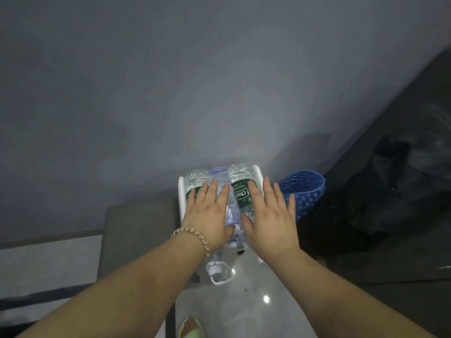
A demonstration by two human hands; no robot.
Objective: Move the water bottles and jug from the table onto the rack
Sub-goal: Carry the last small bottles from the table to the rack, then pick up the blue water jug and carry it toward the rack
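Note:
A white rack (181,193) stands on the floor against the grey wall, with clear plastic water bottles lying on it. A green-labelled bottle (240,191) lies at the right, another green-labelled bottle (195,179) at the left, and a purple-tinted bottle (220,174) between them. Lower down, a further bottle's white cap (214,269) points toward me. My left hand (207,213) rests flat, fingers spread, on the left bottles. My right hand (269,215) lies flat on the right bottle. Neither hand grips anything. No jug is visible.
A blue perforated basket (303,191) leans right of the rack. Dark bags (390,191) fill the right side. A grey padded seat (139,230) sits left of the rack. My foot in a green sandal (191,328) shows at the bottom on the glossy floor.

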